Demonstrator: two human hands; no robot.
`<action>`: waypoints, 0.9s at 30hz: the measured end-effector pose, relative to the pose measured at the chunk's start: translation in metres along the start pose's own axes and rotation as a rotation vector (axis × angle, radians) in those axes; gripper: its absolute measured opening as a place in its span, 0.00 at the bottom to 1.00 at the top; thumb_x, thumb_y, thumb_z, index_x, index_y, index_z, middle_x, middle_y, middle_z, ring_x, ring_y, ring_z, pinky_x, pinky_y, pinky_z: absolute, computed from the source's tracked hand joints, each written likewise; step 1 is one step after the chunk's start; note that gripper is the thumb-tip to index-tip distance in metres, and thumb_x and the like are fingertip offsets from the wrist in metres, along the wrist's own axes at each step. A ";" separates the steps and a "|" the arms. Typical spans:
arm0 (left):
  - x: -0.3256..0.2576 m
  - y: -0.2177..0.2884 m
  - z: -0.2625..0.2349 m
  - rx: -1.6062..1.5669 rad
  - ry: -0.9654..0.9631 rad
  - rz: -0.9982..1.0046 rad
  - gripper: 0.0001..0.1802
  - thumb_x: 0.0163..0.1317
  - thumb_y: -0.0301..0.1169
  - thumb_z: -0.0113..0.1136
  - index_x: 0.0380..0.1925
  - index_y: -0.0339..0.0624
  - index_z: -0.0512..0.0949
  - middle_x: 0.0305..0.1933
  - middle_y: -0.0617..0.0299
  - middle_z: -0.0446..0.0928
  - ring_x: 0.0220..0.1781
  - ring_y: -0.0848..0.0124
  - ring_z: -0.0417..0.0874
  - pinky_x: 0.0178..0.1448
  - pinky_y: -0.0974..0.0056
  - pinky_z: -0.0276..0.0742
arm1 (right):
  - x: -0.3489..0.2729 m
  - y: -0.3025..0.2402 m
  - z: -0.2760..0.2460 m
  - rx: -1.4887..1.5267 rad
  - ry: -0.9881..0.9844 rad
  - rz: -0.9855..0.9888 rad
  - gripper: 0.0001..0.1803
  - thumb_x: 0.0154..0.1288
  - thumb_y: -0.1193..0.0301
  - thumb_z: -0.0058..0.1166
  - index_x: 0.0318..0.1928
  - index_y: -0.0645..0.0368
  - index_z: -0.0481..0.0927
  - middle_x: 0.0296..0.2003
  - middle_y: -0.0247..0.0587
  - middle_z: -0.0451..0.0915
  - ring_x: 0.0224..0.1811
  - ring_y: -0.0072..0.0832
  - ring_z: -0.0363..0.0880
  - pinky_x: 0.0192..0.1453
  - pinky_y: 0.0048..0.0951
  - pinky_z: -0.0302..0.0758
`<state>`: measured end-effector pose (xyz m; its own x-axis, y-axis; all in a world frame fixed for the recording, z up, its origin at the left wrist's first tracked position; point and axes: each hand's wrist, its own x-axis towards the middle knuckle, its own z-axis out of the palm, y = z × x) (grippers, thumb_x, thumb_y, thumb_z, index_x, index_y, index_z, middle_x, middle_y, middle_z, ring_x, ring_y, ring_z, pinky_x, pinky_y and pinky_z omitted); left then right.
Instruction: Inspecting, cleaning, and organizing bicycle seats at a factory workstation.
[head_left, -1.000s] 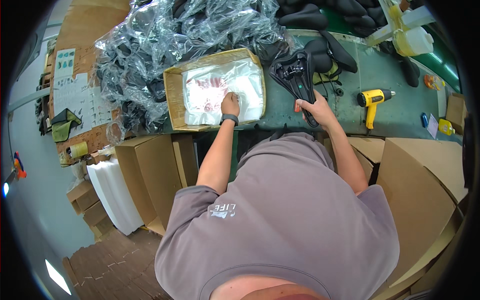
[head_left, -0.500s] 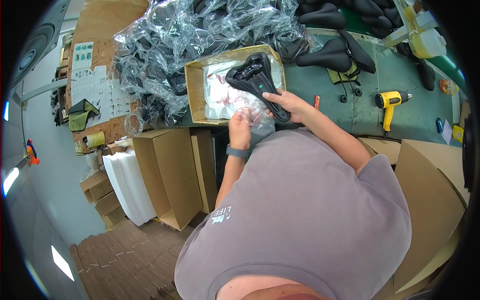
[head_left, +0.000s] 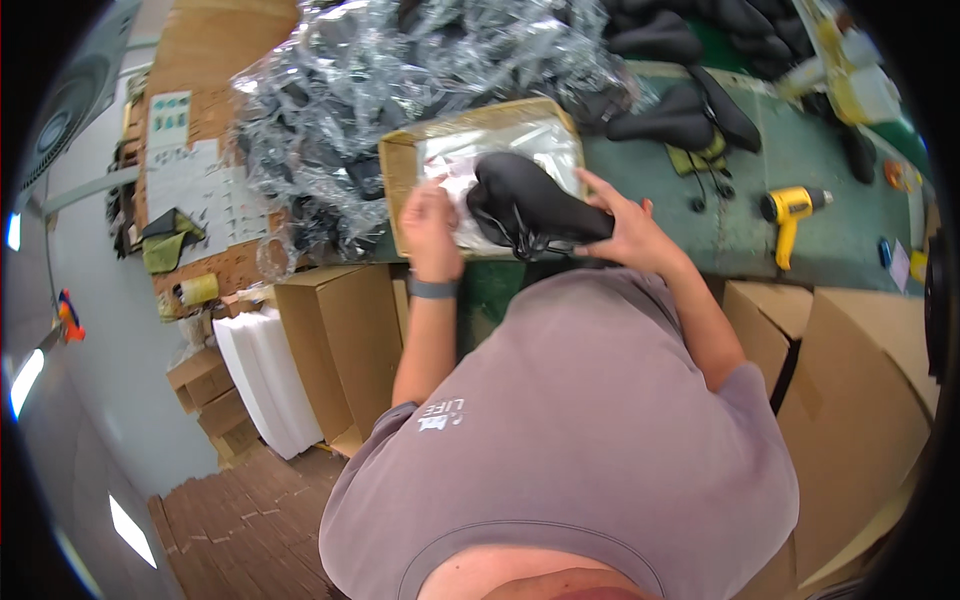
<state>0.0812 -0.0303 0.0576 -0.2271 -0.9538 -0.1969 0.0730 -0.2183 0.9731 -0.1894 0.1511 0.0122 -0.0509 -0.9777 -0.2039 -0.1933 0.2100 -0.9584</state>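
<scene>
A black bicycle saddle (head_left: 535,200) is held in front of me, its padded top up and its rails below. My right hand (head_left: 635,232) grips its narrow nose, the thumb sticking out along the far side. Beside the wide end, my left hand (head_left: 430,232) is over the near left part of an open cardboard box (head_left: 397,165). Its fingers are bunched and slightly blurred; whatever they pinch is hidden. Clear plastic bags (head_left: 535,137) lie in the box, partly covered by the saddle.
Plastic-wrapped saddles (head_left: 330,110) are heaped behind the box. Bare black saddles (head_left: 665,120) lie on the green bench (head_left: 750,200) to the right, with a yellow heat gun (head_left: 790,212). Cardboard cartons (head_left: 345,340) and white foam sheets (head_left: 268,380) stand at the left; more cartons (head_left: 850,420) are at the right.
The saddle has turned from underside up to top up and come closer to me. My left hand has moved left, away from the clear plastic it was touching; my right hand keeps the nose.
</scene>
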 end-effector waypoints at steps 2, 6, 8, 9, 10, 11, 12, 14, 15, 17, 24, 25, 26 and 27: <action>-0.028 0.012 0.023 0.398 -0.354 0.257 0.07 0.77 0.27 0.69 0.49 0.36 0.90 0.38 0.69 0.81 0.35 0.78 0.76 0.39 0.68 0.71 | 0.001 0.000 0.017 -0.269 0.178 0.058 0.70 0.61 0.69 0.82 0.92 0.54 0.44 0.58 0.43 0.90 0.59 0.37 0.89 0.69 0.44 0.79; -0.049 0.024 0.022 0.316 -0.787 -0.055 0.08 0.73 0.22 0.66 0.47 0.36 0.90 0.45 0.63 0.85 0.48 0.70 0.82 0.56 0.62 0.77 | 0.042 0.039 0.038 0.778 0.254 0.357 0.57 0.69 0.73 0.77 0.90 0.58 0.52 0.51 0.47 0.91 0.38 0.33 0.90 0.32 0.34 0.84; -0.024 -0.019 -0.023 0.160 -0.677 -0.176 0.24 0.71 0.31 0.71 0.66 0.41 0.86 0.60 0.58 0.85 0.62 0.64 0.83 0.71 0.56 0.76 | 0.063 0.015 0.038 0.811 0.265 0.323 0.47 0.73 0.70 0.74 0.85 0.62 0.62 0.63 0.54 0.85 0.49 0.36 0.91 0.45 0.36 0.89; -0.014 -0.009 -0.014 0.163 -0.698 -0.176 0.24 0.71 0.31 0.71 0.66 0.41 0.86 0.60 0.58 0.85 0.62 0.64 0.83 0.71 0.56 0.76 | 0.072 0.000 0.043 0.816 0.287 0.318 0.47 0.73 0.70 0.74 0.85 0.62 0.62 0.63 0.54 0.85 0.49 0.36 0.91 0.45 0.36 0.89; -0.009 0.007 0.005 -0.060 -0.623 -0.289 0.34 0.69 0.35 0.73 0.74 0.40 0.79 0.68 0.55 0.81 0.69 0.62 0.80 0.76 0.54 0.73 | 0.083 -0.013 0.048 0.475 0.413 0.008 0.45 0.73 0.69 0.74 0.84 0.61 0.65 0.70 0.53 0.80 0.61 0.38 0.85 0.59 0.39 0.85; 0.000 0.015 0.019 -0.279 -0.545 -0.406 0.45 0.67 0.39 0.76 0.82 0.40 0.71 0.76 0.53 0.77 0.77 0.60 0.76 0.81 0.52 0.70 | 0.095 -0.025 0.049 0.116 0.527 -0.287 0.43 0.74 0.69 0.74 0.83 0.60 0.68 0.78 0.51 0.74 0.74 0.41 0.79 0.74 0.42 0.82; 0.018 0.003 0.018 -0.100 -0.530 -0.201 0.58 0.64 0.42 0.79 0.89 0.43 0.59 0.85 0.47 0.66 0.86 0.57 0.66 0.86 0.50 0.65 | 0.103 -0.043 0.043 0.063 0.320 -0.380 0.45 0.73 0.69 0.74 0.84 0.58 0.67 0.81 0.51 0.69 0.80 0.43 0.71 0.82 0.44 0.72; 0.102 0.000 -0.012 0.434 -0.151 -0.242 0.53 0.65 0.38 0.82 0.83 0.31 0.63 0.80 0.47 0.71 0.79 0.55 0.76 0.84 0.54 0.69 | 0.114 -0.078 0.025 0.025 0.089 -0.476 0.48 0.70 0.70 0.76 0.86 0.56 0.65 0.84 0.51 0.66 0.84 0.48 0.66 0.88 0.47 0.64; 0.149 -0.006 -0.065 0.239 -0.556 0.145 0.40 0.66 0.36 0.80 0.74 0.33 0.73 0.70 0.49 0.79 0.68 0.61 0.83 0.73 0.55 0.81 | 0.127 -0.089 0.017 0.038 0.051 -0.507 0.50 0.69 0.70 0.76 0.87 0.55 0.65 0.83 0.51 0.68 0.83 0.51 0.67 0.87 0.48 0.65; 0.218 0.068 -0.026 -0.901 -0.326 -0.447 0.35 0.73 0.47 0.74 0.72 0.39 0.77 0.59 0.53 0.87 0.55 0.69 0.88 0.50 0.61 0.91 | 0.152 -0.058 -0.015 -0.159 0.404 -0.543 0.42 0.67 0.72 0.75 0.80 0.57 0.73 0.76 0.50 0.77 0.78 0.51 0.73 0.83 0.49 0.70; 0.444 0.007 -0.277 -0.045 0.299 -0.022 0.30 0.84 0.39 0.58 0.80 0.42 0.67 0.76 0.52 0.71 0.72 0.56 0.76 0.71 0.43 0.83 | 0.177 0.149 -0.077 -1.023 0.516 0.124 0.22 0.69 0.75 0.63 0.63 0.55 0.83 0.56 0.48 0.86 0.65 0.49 0.82 0.74 0.50 0.76; 0.440 0.005 -0.290 0.054 0.238 -0.063 0.37 0.81 0.42 0.64 0.84 0.44 0.63 0.83 0.53 0.65 0.78 0.55 0.70 0.78 0.38 0.74 | 0.174 0.173 -0.070 -1.317 0.458 0.031 0.18 0.67 0.73 0.65 0.57 0.53 0.86 0.51 0.44 0.87 0.62 0.46 0.83 0.73 0.52 0.75; 0.423 -0.025 -0.242 0.165 0.260 -0.210 0.45 0.78 0.47 0.68 0.87 0.44 0.59 0.87 0.54 0.63 0.83 0.54 0.66 0.83 0.37 0.67 | 0.159 0.204 -0.068 -1.340 0.465 0.106 0.18 0.67 0.73 0.65 0.57 0.53 0.86 0.51 0.44 0.87 0.62 0.46 0.83 0.73 0.52 0.75; 0.415 -0.018 -0.269 0.343 0.309 -0.212 0.51 0.75 0.50 0.72 0.88 0.43 0.57 0.89 0.53 0.62 0.86 0.53 0.64 0.82 0.35 0.66 | 0.168 0.211 -0.064 -1.242 0.343 0.041 0.17 0.66 0.69 0.69 0.56 0.50 0.87 0.50 0.39 0.87 0.61 0.44 0.84 0.74 0.53 0.74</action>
<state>0.2472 -0.4778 -0.0738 0.0991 -0.9236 -0.3703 -0.2789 -0.3830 0.8806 -0.3012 0.0320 -0.2114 -0.2908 -0.9567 0.0103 -0.9533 0.2888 -0.0880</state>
